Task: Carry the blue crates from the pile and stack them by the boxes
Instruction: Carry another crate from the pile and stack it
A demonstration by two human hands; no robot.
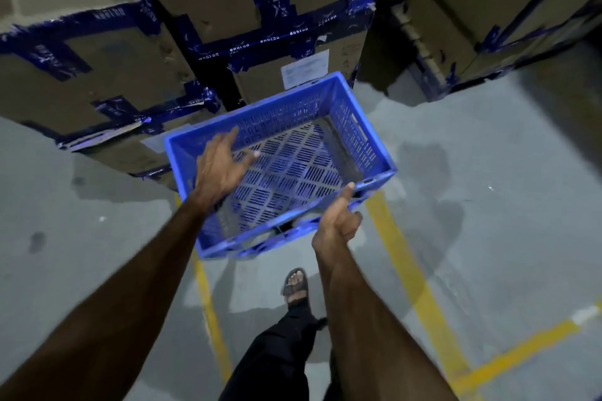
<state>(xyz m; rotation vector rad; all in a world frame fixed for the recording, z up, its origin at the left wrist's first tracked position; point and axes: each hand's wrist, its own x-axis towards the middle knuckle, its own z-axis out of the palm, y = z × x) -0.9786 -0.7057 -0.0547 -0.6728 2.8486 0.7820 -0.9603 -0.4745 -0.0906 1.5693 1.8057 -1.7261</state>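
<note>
Head camera looks steeply down, close over the floor (488, 172).

An empty, perforated blue crate (293, 153) sits upright, just beside the taped cardboard boxes (260, 10).

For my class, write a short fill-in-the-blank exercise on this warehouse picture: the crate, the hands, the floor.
1. The crate is coloured ____.
2. Behind it stand taped ____ boxes.
3. The lines painted on the floor are ____.
4. The left hand has its fingers ____.

Missing words: blue; cardboard; yellow; open
</note>
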